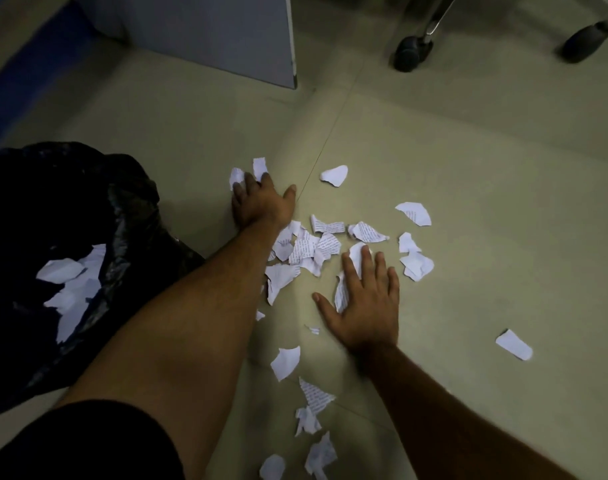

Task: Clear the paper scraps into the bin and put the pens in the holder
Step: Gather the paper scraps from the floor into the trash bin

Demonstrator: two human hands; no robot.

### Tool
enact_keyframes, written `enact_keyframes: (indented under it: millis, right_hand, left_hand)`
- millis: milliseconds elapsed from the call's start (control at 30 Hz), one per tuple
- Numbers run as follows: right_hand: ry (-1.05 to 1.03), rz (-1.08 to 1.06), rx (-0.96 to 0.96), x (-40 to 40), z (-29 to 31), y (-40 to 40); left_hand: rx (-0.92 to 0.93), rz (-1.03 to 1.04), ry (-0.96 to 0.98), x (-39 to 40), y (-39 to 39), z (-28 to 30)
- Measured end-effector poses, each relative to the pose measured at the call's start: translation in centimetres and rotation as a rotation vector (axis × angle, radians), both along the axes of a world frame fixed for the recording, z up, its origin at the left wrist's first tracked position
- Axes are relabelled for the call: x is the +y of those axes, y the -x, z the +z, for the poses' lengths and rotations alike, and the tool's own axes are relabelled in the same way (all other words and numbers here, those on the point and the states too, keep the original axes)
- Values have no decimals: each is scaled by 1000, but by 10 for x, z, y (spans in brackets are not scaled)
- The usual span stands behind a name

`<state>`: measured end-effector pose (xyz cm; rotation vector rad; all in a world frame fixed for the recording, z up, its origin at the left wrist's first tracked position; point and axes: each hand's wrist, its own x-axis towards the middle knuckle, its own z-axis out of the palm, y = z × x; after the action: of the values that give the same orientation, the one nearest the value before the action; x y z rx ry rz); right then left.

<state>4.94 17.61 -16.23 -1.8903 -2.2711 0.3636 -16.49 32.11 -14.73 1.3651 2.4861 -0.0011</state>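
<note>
- Down on the floor [468, 140], pale tile with a seam line running diagonally; torn paper scraps [316, 247] scattered over it, densest cluster between the two hands, some printed with text
- bin [129, 209] at left, lined with a black plastic bag; several white torn pieces [72, 289] already lie inside it, on the bag's inner side; nothing else can be made out in there, interior too dark
- left hand [261, 202] reaches far forward, palm down, fingers spread and flat; fingertips press on two scraps [247, 173] just beside the bin's right edge; not closed around anything
- right hand [368, 299] also palm down on the floor, fingers loosely spread, thumb out to the left; one long scrap [347, 282] lies under its index and middle fingers; pinned, not gripped
- loose scraps lie well apart from the cluster: one [334, 174] further out, one [513, 344] far right, a trail [313, 410] running toward the near edge between the forearms
- black sleeve [87, 441] on the left upper arm at bottom left
- grey panel [226, 32] stands upright at top centre; chair castors [411, 51] on a metal leg at top right
- no pens or holder in view
</note>
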Motion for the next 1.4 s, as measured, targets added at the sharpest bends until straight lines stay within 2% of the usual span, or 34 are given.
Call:
enact_keyframes:
  millis: [67, 167, 300, 367, 500, 533, 633, 700, 800, 867, 933, 1000, 1100, 1167, 1233, 1300, 1400]
  right_hand:
    - [14, 7, -4, -1, 2, 1]
    - [-4, 3, 35, -1, 3, 2]
    - [-16, -18, 88, -1, 2, 1]
    - [-63, -60, 147, -1, -1, 0]
    - [-107, -83, 207, -2, -4, -1]
    - [-110, -78, 219, -2, -5, -1]
    - [-97, -82, 242, -2, -2, -3]
    - [-68, -60, 228, -2, 0, -4]
    - [-75, -39, 219, -3, -1, -4]
    - [-88, -26, 210, -4, -1, -5]
    - [-98, -13, 192, -3, -3, -5]
    - [-106, -3, 171, -3, -3, -4]
    - [-126, 1, 175, -5, -4, -4]
    - [-137, 13, 170, -6, -3, -4]
    - [-125, 24, 146, -5, -4, -5]
    - [-111, 25, 131, -4, -5, -5]
    - [-141, 24, 123, -6, -8, -4]
  left_hand:
    - [77, -156, -34, -20, -21, 0]
    - [106, -356, -207, -50, -63, 8]
    - [206, -384, -285, -24, -89, 23]
    - [162, -491, -233, 1, -96, 26]
    - [47, -694, 16, 22, -84, 10]
    - [36, -713, -6, 7, -79, 9]
    - [-127, -768, -275, -69, -79, 5]
    - [-160, -723, -415, -112, -74, 12]
    - [-19, -456, -508, -121, -53, 21]
    - [70, -346, -385, -112, -42, 20]
    - [13, -330, -176, -107, -39, 14]
    - [-79, -410, -127, -120, -52, 7]
    - [-292, -490, -322, -160, -76, 13]
    - [-223, -427, -436, -174, -68, 17]
    - [-51, -279, -459, -172, -44, 17]
    - [92, -142, -324, -168, -21, 12]
    - [92, -68, -103, -171, -17, 4]
